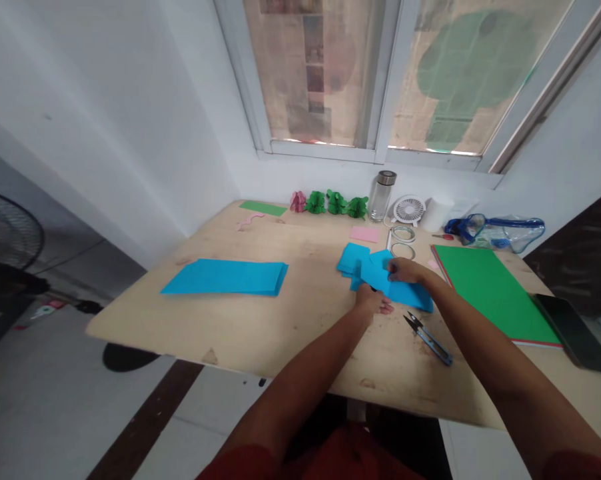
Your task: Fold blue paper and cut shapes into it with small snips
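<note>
Tbh can't read a single word or number here, and anything on the window (388, 87) past the fingers (385, 307) is too blurry.

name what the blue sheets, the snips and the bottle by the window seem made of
Blue sheets: probably matte coloured paper; thin, flat and without shine.
Snips: likely metal, judging by the slim, pointed blades; the grey-blue handles could be plastic.
Bottle: see-through and glossy, glass or clear plastic; its cap looks metallic from its sheen.
</note>
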Available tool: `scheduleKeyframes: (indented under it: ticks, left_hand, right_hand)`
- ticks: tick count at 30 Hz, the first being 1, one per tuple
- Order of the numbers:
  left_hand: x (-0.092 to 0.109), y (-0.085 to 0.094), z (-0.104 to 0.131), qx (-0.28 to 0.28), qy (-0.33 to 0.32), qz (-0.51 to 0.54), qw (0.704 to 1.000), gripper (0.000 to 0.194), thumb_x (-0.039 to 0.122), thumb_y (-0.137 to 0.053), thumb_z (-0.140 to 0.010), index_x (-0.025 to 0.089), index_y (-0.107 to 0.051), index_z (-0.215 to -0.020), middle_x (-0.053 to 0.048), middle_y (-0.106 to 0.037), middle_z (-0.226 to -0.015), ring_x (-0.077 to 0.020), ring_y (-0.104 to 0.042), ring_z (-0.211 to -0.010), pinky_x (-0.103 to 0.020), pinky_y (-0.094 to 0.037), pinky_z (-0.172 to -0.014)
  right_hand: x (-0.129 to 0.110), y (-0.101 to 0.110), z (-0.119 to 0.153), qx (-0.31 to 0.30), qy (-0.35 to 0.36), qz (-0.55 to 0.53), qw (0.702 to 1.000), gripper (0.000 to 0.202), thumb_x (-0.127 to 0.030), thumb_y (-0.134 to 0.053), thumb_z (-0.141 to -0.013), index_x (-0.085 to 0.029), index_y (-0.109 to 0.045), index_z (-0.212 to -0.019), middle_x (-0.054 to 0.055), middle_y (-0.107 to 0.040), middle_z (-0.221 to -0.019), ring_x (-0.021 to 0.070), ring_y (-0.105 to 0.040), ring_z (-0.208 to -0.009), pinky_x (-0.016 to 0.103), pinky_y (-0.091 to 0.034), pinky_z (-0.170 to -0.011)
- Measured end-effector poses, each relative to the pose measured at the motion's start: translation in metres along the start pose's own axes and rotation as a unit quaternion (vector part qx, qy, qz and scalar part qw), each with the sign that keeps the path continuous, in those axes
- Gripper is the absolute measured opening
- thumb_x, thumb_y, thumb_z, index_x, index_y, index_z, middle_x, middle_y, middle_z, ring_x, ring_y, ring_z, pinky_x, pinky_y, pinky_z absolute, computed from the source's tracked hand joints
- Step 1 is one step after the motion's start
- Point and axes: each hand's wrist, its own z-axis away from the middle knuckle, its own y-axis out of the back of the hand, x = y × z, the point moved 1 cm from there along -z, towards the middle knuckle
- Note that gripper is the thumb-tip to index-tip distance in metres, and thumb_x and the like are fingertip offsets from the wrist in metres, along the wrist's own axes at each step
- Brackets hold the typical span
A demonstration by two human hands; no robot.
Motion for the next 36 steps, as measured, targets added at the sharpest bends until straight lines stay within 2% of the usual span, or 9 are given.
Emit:
scheduleKeyframes:
  ticks: [6,9,11,13,16,18,23,30,36]
  left_hand:
    - [0.001,0.007,0.018,0.061,-0.080,0.009,0.995,0.016,0.016,-0.053,-0.084,0.011,-0.053,-0.099,0.000,-0.058,-0.067,-0.0110,-0.059,-0.053,-0.027,-0.051,-0.058]
    - [-0.001,0.040,0.038,0.152,-0.158,0.002,0.976,0.046,0.014,-0.057,-0.077,0.016,-0.040,-0.121,-0.002,-0.059,-0.080,-0.0136,-0.062,-0.066,-0.031,-0.052,-0.070]
    - [-0.002,0.069,0.051,0.213,-0.210,-0.011,0.954,0.063,0.015,-0.061,-0.074,0.021,-0.032,-0.130,-0.005,-0.057,-0.100,-0.0163,-0.060,-0.092,-0.034,-0.046,-0.089]
    - [-0.002,0.096,0.060,0.271,-0.305,-0.077,0.910,0.070,0.017,-0.064,-0.069,0.020,-0.033,-0.132,-0.011,-0.051,-0.118,-0.0220,-0.051,-0.113,-0.039,-0.037,-0.102]
    - [-0.001,0.118,0.064,0.267,-0.397,-0.183,0.859,0.074,0.017,-0.066,-0.063,0.016,-0.037,-0.131,-0.016,-0.039,-0.136,-0.0298,-0.033,-0.131,-0.046,-0.022,-0.111]
    - [-0.002,0.122,0.061,0.214,-0.406,-0.197,0.867,0.075,0.015,-0.065,-0.061,0.016,-0.037,-0.130,-0.016,-0.038,-0.139,-0.0301,-0.030,-0.134,-0.046,-0.019,-0.112]
    - [-0.009,0.112,0.057,0.119,-0.368,-0.136,0.912,0.062,0.010,-0.055,-0.066,0.017,-0.039,-0.125,-0.010,-0.058,-0.114,-0.0207,-0.055,-0.108,-0.036,-0.041,-0.094]
    - [-0.020,0.101,0.058,0.159,-0.373,-0.103,0.908,0.055,0.000,-0.047,-0.062,0.019,-0.042,-0.113,-0.006,-0.059,-0.103,-0.0161,-0.057,-0.099,-0.031,-0.042,-0.091]
    - [-0.024,0.097,0.054,0.208,-0.377,-0.101,0.897,0.039,-0.001,-0.043,-0.063,0.017,-0.049,-0.097,-0.006,-0.058,-0.096,-0.0172,-0.056,-0.096,-0.032,-0.042,-0.090]
  right_hand:
    - [-0.019,0.010,0.022,0.055,0.009,0.012,0.998,0.022,-0.017,-0.058,-0.070,-0.015,-0.067,-0.090,0.006,-0.069,-0.089,0.0184,-0.060,-0.078,0.024,-0.040,-0.066]
    - [-0.036,0.015,0.039,0.087,0.022,0.020,0.996,0.016,-0.020,-0.055,-0.075,-0.017,-0.066,-0.087,0.006,-0.068,-0.086,0.0181,-0.059,-0.076,0.024,-0.038,-0.066]
    - [-0.050,0.015,0.051,0.111,0.035,0.025,0.993,0.017,-0.021,-0.053,-0.077,-0.018,-0.065,-0.090,0.007,-0.068,-0.090,0.0190,-0.058,-0.080,0.026,-0.037,-0.069]
    - [-0.067,0.012,0.062,0.127,0.054,0.028,0.990,0.018,-0.020,-0.051,-0.079,-0.018,-0.063,-0.093,0.008,-0.068,-0.095,0.0199,-0.058,-0.085,0.027,-0.035,-0.074]
    - [-0.092,0.006,0.075,0.132,0.086,0.029,0.987,0.019,-0.018,-0.050,-0.081,-0.019,-0.062,-0.095,0.007,-0.067,-0.099,0.0199,-0.058,-0.089,0.028,-0.033,-0.078]
    - [-0.105,0.002,0.080,0.130,0.101,0.038,0.986,0.017,-0.016,-0.050,-0.081,-0.019,-0.061,-0.093,0.007,-0.067,-0.098,0.0198,-0.059,-0.090,0.028,-0.032,-0.078]
    - [-0.118,-0.005,0.085,0.130,0.102,0.065,0.984,0.016,-0.014,-0.049,-0.082,-0.018,-0.059,-0.093,0.007,-0.067,-0.098,0.0206,-0.059,-0.091,0.029,-0.030,-0.078]
    - [-0.120,-0.018,0.092,0.130,0.067,0.159,0.976,0.027,-0.017,-0.038,-0.092,-0.017,-0.054,-0.114,0.012,-0.063,-0.113,0.0225,-0.057,-0.101,0.031,-0.030,-0.078]
    - [-0.127,-0.026,0.093,0.139,0.038,0.212,0.967,0.027,-0.009,-0.033,-0.091,-0.014,-0.057,-0.103,0.013,-0.066,-0.102,0.0210,-0.060,-0.087,0.033,-0.028,-0.076]
